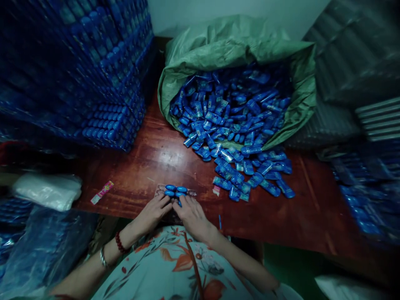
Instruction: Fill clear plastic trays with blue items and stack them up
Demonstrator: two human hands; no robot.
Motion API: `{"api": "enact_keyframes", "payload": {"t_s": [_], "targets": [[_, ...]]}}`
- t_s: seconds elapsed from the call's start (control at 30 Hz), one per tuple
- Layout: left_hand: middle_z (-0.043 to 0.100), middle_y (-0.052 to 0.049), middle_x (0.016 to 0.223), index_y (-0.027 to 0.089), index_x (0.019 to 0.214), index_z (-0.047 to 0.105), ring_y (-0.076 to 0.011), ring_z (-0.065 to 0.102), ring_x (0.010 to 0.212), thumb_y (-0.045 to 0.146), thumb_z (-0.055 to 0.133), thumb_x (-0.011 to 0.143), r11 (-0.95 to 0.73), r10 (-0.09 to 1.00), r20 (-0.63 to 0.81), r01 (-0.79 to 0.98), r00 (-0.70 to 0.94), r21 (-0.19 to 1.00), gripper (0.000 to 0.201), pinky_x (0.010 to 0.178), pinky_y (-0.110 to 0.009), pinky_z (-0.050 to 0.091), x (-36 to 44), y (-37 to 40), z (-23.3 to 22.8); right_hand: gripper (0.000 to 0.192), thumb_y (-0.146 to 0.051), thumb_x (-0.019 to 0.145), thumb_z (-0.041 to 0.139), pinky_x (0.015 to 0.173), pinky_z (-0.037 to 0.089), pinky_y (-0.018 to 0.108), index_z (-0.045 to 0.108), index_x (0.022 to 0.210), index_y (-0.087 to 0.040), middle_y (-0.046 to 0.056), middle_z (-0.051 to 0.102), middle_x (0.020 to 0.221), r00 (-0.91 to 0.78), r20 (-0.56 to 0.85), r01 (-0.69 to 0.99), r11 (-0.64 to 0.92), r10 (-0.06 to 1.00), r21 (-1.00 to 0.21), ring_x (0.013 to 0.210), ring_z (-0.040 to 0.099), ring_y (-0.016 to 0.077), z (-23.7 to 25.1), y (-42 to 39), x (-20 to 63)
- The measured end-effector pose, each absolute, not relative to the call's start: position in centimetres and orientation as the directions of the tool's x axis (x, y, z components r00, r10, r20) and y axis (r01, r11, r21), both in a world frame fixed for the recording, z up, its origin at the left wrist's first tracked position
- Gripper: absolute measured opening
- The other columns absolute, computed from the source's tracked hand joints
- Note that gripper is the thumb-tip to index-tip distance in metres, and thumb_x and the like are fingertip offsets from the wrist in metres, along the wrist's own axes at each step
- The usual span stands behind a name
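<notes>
Several small blue bottles [170, 188], with shiny oval ends facing up, stand in a tight cluster close to the table's front edge. My left hand [157, 209] presses its curled fingers against the near left side of this cluster. From the near right, my right hand [193, 213] closes its fingers around the same bottles. The two hands almost meet in front of them. Under and beside the cluster lies clear crinkled plastic film [191, 193]. My palms and the bottles' lower parts are hidden.
A green woven sack [190, 58] lies with its mouth toward me, spilling blue packs [233, 166] onto the reddish wooden table [125, 179]. Tall stacks of blue packs [106, 121] rise at left. A pink-yellow strip [102, 192] and plastic bag [48, 191] lie left; grey trays [353, 62] stand right.
</notes>
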State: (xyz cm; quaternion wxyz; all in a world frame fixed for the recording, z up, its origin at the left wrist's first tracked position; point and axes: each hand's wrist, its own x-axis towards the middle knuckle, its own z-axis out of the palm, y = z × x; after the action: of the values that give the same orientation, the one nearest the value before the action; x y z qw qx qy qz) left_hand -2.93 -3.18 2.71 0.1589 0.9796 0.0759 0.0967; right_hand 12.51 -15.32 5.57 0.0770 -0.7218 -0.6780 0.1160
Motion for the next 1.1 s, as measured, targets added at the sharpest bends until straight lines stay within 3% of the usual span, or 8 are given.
{"api": "enact_keyframes", "payload": {"t_s": [0.1,0.23,0.37,0.47,0.7,0.87,1.0,1.1], "targets": [[0.059,-0.012,0.118,0.019,0.124,0.054,-0.0228,0.053,0.112,0.008,0.039,0.089,-0.933,0.178,0.191,0.104,0.965,0.345,0.040,0.092,-0.041,0.050,-2.9,-3.1,2.1,0.029,-0.014,0.091,0.045,0.089,0.047,0.035,0.056,0.117,-0.020,0.010,0.060,0.108,0.038,0.049,0.967,-0.024,0.998,-0.252,0.105,0.057,0.0218,4.5,-15.5,12.1],[0.056,-0.012,0.122,0.024,0.132,0.048,-0.0233,0.051,0.112,0.009,0.038,0.091,-0.891,0.313,0.290,0.174,0.905,0.419,0.045,0.089,-0.040,0.052,-3.2,-3.4,0.8,0.029,-0.025,0.093,0.045,0.083,0.047,0.029,0.058,0.119,-0.021,0.007,0.063,0.099,0.094,0.287,0.929,0.020,0.953,-0.370,0.091,0.059,0.0165,2.3,-16.4,15.8],[0.056,-0.010,0.120,0.028,0.138,0.041,-0.0205,0.054,0.108,0.009,0.038,0.092,-0.847,0.378,0.350,0.168,0.857,0.505,0.049,0.085,-0.036,0.053,-3.2,-4.1,-0.4,0.042,-0.041,0.093,0.042,0.093,0.038,0.045,0.054,0.128,-0.021,0.015,0.053,0.122,0.588,0.368,0.808,-0.505,0.720,-0.304,0.114,0.047,0.0277,0.4,-16.0,23.2],[0.054,-0.010,0.120,0.028,0.140,0.037,-0.0199,0.054,0.109,0.010,0.039,0.093,-0.848,0.380,0.341,0.176,0.860,0.501,0.050,0.085,-0.036,0.053,-2.9,-4.4,-1.0,0.053,-0.051,0.091,0.041,0.095,0.031,0.055,0.045,0.136,-0.025,0.018,0.040,0.138,0.689,0.256,0.722,-0.676,0.678,-0.150,0.122,0.038,0.0349,-0.3,-13.6,27.0],[0.051,-0.012,0.115,0.025,0.125,0.055,-0.0205,0.055,0.099,0.019,0.053,0.088,-0.889,0.397,0.519,0.177,0.757,0.421,0.038,0.076,-0.033,0.054,-1.7,-4.3,-1.6,0.058,-0.055,0.092,0.034,0.086,0.038,0.042,0.031,0.144,-0.030,0.012,0.047,0.134,0.482,0.073,0.864,-0.461,0.873,-0.201,0.117,0.039,0.0288,-0.2,-6.2,27.2],[0.054,-0.012,0.112,0.023,0.131,0.048,-0.0196,0.057,0.101,0.020,0.048,0.091,-0.868,0.376,0.466,0.127,0.801,0.481,0.040,0.080,-0.032,0.053,-1.0,-4.4,-0.6,0.053,-0.048,0.094,0.037,0.087,0.038,0.039,0.030,0.144,-0.032,0.008,0.047,0.135,0.196,0.041,0.947,-0.178,0.980,-0.266,0.117,0.040,0.0261,0.1,-2.6,25.0],[0.058,-0.008,0.099,0.022,0.118,0.055,-0.0163,0.059,0.090,0.021,0.042,0.093,-0.728,0.647,0.473,0.301,0.598,0.616,0.028,0.076,-0.029,0.053,-1.1,-1.8,0.1,0.045,-0.035,0.096,0.036,0.087,0.037,0.036,0.035,0.141,-0.032,0.005,0.046,0.138,-0.044,0.052,0.949,0.058,0.998,-0.310,0.120,0.039,0.0232,0.4,-2.4,23.4],[0.057,-0.006,0.092,0.018,0.107,0.058,-0.0149,0.057,0.078,0.025,0.043,0.093,-0.524,0.840,0.328,0.488,0.432,0.699,0.022,0.069,-0.028,0.051,-1.4,1.3,0.2,0.041,-0.022,0.096,0.036,0.087,0.036,0.036,0.045,0.135,-0.027,0.006,0.053,0.132,0.020,0.096,0.951,0.011,0.995,-0.309,0.118,0.040,0.0230,1.3,-3.3,22.6]]}}
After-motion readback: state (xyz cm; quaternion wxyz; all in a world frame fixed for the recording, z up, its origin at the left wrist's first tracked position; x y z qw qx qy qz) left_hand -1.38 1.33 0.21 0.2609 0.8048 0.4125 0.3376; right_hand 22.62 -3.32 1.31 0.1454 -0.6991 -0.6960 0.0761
